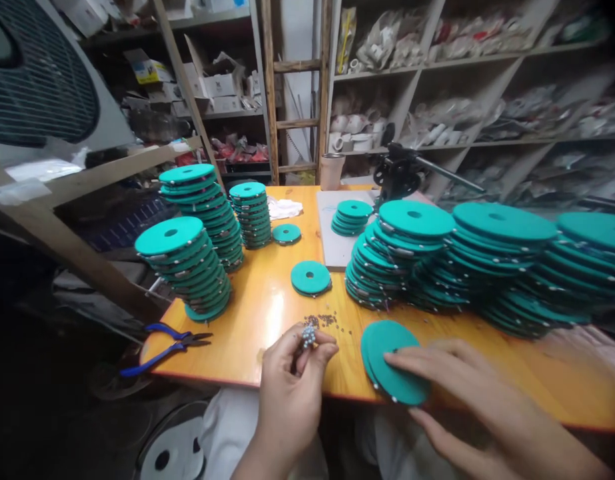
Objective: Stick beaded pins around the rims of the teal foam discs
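Observation:
My left hand is closed in a pinch near the table's front edge. A small bunch of shiny, silvery-blue bead-like pieces sticks up from its fingers. At right, my right hand is partly blurred, its fingers stretched out and thumb apart. The fingertips lie over the top of a green foam spool at the table edge, near its middle. Little white pinheads show along that spool's rim. Small dark brown beads lie scattered just beyond my left hand.
Tall stacks of green spools stand at left and right. A single green spool lies mid-table. Blue-handled pliers overhang the left edge. Behind are a grey board, a cup, a black hand-cranked device and shelves.

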{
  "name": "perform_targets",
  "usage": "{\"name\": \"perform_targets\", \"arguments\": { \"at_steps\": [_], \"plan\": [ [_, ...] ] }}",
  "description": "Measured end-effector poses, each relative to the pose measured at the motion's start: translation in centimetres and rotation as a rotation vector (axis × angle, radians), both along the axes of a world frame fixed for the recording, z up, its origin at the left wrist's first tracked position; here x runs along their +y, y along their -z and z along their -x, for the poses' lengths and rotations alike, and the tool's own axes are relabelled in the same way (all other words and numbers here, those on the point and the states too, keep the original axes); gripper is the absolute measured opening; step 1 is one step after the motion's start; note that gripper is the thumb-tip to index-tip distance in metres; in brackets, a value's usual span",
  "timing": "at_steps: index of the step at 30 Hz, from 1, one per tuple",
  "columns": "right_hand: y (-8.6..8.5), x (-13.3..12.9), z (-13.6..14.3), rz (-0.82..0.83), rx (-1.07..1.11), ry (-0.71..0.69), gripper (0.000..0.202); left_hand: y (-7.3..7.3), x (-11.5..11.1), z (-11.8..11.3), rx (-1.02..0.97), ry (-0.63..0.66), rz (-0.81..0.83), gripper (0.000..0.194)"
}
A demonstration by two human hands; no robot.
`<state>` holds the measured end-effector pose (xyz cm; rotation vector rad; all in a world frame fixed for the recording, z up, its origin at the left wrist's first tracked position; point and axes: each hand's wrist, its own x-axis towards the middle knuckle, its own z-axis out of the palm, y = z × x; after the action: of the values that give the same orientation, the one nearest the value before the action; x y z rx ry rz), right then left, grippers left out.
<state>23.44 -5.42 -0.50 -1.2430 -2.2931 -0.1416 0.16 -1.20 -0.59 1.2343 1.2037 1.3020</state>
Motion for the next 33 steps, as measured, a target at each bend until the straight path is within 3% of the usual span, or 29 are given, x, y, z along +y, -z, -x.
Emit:
{"name": "perform_targets", "arguments": {
  "at_steps": [4,9,13,19,25,29,33],
  "plan": [
    [-0.8,-0.8,-0.7,0.131,-0.044,0.018,0.044,-0.5,0.5,-1.1,-0.013,0.075,0.073,0.018],
    [-1.4,0.2,4.5,0.054,0.212,0.009,0.042,-0.3,0.8,-1.1,0.007,0.105,0.112,0.022],
    [-0.3,1.9,7.5,0.132,0.526,0.006,0.015,0.0,0.7,-0.5,-0.028,0.172,0.114,0.027],
    [-0.1,2.8,7.6,0.162,0.779,0.074,0.010,0.2,0.1,0.3,-0.053,0.287,0.051,0.024],
    [-0.1,3.0,7.8,0.154,0.841,0.046,0.010,0.5,-0.1,0.3,-0.002,0.350,0.058,0.026],
    [0.1,2.9,7.9,0.124,0.809,0.034,0.012,0.8,-0.3,0.1,0.007,0.323,0.071,0.028],
    [0.3,2.8,7.9,0.045,0.765,0.006,0.013,1.1,-0.6,-0.1,-0.065,0.155,0.008,0.027]
  ]
}}
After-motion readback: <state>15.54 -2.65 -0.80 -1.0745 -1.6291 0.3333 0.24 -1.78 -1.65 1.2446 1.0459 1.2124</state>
